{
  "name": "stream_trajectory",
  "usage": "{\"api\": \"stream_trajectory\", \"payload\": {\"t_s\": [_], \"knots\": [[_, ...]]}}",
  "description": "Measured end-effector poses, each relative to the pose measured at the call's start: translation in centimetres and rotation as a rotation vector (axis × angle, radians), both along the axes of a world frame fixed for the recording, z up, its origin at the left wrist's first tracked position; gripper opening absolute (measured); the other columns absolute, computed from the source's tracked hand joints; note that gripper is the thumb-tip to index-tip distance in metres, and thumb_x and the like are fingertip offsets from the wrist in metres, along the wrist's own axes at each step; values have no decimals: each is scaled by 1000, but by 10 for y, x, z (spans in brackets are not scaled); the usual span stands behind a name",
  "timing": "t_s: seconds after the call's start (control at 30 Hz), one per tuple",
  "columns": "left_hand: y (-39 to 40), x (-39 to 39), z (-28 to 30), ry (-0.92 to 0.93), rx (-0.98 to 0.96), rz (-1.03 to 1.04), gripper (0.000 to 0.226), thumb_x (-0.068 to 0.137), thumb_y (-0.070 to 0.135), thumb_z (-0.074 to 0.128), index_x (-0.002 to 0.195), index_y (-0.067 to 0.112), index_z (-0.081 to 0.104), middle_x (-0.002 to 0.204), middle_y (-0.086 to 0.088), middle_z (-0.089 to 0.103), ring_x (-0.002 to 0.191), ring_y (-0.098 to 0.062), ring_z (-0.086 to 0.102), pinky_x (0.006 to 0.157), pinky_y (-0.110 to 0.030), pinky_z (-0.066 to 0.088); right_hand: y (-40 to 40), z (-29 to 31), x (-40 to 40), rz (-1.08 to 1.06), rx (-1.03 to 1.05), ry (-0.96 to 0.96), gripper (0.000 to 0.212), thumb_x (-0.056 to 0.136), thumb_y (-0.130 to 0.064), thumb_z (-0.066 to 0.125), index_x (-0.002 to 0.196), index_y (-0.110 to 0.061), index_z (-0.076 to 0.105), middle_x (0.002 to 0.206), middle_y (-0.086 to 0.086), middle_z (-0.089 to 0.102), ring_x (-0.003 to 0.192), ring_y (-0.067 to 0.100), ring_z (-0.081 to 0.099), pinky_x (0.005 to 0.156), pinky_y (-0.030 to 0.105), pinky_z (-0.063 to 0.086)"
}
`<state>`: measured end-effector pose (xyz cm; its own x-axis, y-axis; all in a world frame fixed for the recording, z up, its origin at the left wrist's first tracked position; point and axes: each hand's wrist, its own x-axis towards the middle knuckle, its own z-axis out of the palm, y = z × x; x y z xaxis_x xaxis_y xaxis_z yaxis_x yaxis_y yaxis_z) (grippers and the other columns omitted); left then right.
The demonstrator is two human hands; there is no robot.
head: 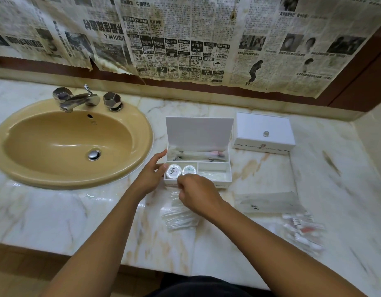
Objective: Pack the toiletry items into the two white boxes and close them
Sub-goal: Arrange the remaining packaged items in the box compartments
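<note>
both forearms reach forward; left hand point(149, 172) fingers extended, right hand point(197, 192) curled, knuckles up

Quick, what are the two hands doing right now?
Left hand: open, fingers touching the left edge of the open white box.
Right hand: fingers curled over the box's front; whether it holds anything cannot be told.

Dim warm light, blurred packets, bowed edges

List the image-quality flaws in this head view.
Head view: wide-angle bending curves the counter edge; glare streaks the marble beside the sink; the wrapped packets at lower right are smeared by blur; light is dim and yellowish; the open box stays fairly sharp.
</note>
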<state>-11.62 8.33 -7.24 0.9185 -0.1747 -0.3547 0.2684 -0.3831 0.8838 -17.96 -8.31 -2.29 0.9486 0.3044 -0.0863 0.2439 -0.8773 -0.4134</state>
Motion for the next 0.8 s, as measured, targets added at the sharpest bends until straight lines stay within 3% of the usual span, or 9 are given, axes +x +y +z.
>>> {"api": "stream_trajectory", "payload": {"t_s": [0.27, 0.37, 0.5, 0.6, 0.67, 0.73, 0.8], "knots": [[0, 0, 0, 12, 10, 1, 42, 101, 35, 47, 138, 53, 38, 122, -2, 64, 114, -20, 57, 108, -45, 41, -41, 19, 34, -256, -13, -69, 13, 81, -2, 52, 84, -6, 64, 91, 8, 62, 84, 27, 58, 70, 34, 48], [1, 0, 1, 12, 8, 3, 41, 101, 36, 48, 134, 57, 39, 121, -2, 65, 115, -20, 57, 109, -46, 40, -54, 16, 40, -328, -115, 3, 15, 80, 5, 50, 78, -3, 62, 81, 9, 59, 73, 27, 56, 60, 29, 43], [0, -1, 2, 11, 2, 10, 41, 101, 34, 48, 137, 53, 39, 119, -2, 65, 108, -16, 59, 107, -43, 42, -57, 7, 39, -293, -217, 138, 18, 82, 8, 49, 77, -7, 56, 77, 5, 47, 72, 27, 50, 63, 26, 38], [-1, -1, 3, 10, 5, 11, 42, 101, 34, 47, 139, 50, 39, 117, -2, 64, 101, -14, 57, 106, -43, 42, -56, 0, 38, -271, -234, 221, 31, 83, 6, 48, 61, -13, 38, 64, 0, 37, 72, 26, 48, 64, 25, 36], [-1, -2, 4, 8, 5, 11, 42, 101, 34, 47, 140, 50, 38, 118, -2, 64, 101, -14, 57, 106, -42, 42, -56, -3, 39, -285, -207, 262, 24, 84, 6, 47, 66, -10, 45, 67, 2, 43, 74, 27, 48, 65, 26, 38], [-1, -2, 4, 6, 1, 13, 43, 101, 34, 47, 140, 49, 38, 119, -2, 64, 100, -13, 57, 105, -41, 42, -56, -3, 39, -301, -166, 268, 19, 83, 5, 45, 84, -7, 60, 82, 7, 56, 77, 28, 53, 65, 27, 41], [-1, -2, 4, 4, -2, 10, 43, 102, 33, 47, 141, 48, 38, 121, -3, 64, 101, -13, 56, 105, -40, 42, -57, -4, 40, -301, -134, 262, 21, 82, 4, 43, 78, -8, 60, 82, 9, 59, 73, 27, 52, 57, 25, 38]]}}
